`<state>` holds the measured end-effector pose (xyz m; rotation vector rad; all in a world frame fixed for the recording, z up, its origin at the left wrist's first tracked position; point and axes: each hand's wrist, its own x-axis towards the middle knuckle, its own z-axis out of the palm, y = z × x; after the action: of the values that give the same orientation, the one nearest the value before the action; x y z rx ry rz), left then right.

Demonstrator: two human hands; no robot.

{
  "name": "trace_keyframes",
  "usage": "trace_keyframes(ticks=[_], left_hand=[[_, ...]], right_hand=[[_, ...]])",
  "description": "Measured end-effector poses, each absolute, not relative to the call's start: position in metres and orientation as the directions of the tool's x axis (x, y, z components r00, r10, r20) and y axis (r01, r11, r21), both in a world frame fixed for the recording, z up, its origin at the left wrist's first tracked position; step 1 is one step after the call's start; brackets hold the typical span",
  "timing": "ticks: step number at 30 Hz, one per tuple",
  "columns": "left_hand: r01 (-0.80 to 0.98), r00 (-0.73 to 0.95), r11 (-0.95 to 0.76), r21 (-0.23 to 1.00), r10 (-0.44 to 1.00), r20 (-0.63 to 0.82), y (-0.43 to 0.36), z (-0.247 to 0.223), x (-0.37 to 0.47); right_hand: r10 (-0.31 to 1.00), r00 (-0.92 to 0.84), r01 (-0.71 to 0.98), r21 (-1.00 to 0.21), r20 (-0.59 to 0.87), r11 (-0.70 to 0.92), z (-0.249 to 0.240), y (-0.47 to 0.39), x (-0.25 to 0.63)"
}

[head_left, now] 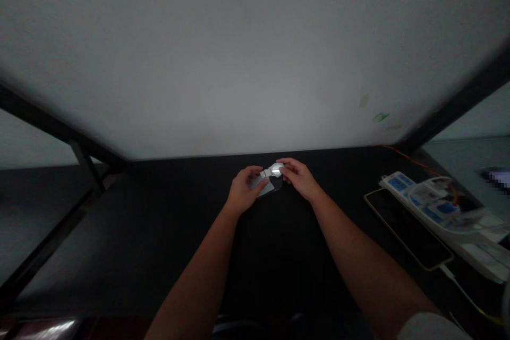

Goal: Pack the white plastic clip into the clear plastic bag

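Across the matte black table [179, 255], a dark-screened phone with a pale rim [408, 228] lies at the right, a white cable [464, 288] at its near end, beside a long white block with blue labels [400, 183]. Farther in, over the table's middle, the left hand's grip is narrow, thumb on top of a flat grey piece [266, 188]; the right hand [302, 178] pinches a small shiny silver-white piece [275, 170] that meets it. Behind, between dark frame bars [79, 141], rises a dim grey wall [239, 64]
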<state>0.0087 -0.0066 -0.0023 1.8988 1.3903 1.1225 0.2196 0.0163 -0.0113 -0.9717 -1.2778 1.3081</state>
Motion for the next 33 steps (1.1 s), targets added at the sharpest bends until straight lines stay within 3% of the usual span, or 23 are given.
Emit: trace_keyframes(ticks=[6, 11, 14, 25, 28, 33], left_hand=[[0.651, 0.283, -0.442, 0.617, 0.896, 0.343, -0.012, 0.004, 0.007], [0.747, 0.334, -0.400, 0.531, 0.916, 0.222, -0.010, 0.004, 0.005], [0.757, 0.316, -0.381, 0.531, 0.925, 0.213, -0.007, 0.002, 0.003], [0.699, 0.081, -0.334, 0.633, 0.916, 0.394, -0.004, 0.000, 0.001], [0.696, 0.077, -0.330, 0.637, 0.917, 0.392, -0.005, 0.002, 0.002], [0.666, 0.193, -0.395, 0.632, 0.911, 0.365, -0.006, 0.001, 0.004]], right_hand=[[0.988, -0.128, -0.126, -0.989, 0.088, 0.072, -0.012, 0.018, 0.219], [0.992, -0.102, -0.145, -0.988, 0.073, 0.058, -0.012, 0.018, 0.219], [0.997, -0.042, -0.169, -0.984, 0.066, 0.058, -0.012, 0.019, 0.219], [0.964, 0.265, -0.368, -0.926, -0.012, 0.089, -0.014, 0.027, 0.222], [0.975, 0.222, -0.348, -0.935, -0.010, 0.069, -0.013, 0.026, 0.222], [1.000, 0.008, -0.215, -0.976, 0.021, 0.023, -0.009, 0.018, 0.219]])
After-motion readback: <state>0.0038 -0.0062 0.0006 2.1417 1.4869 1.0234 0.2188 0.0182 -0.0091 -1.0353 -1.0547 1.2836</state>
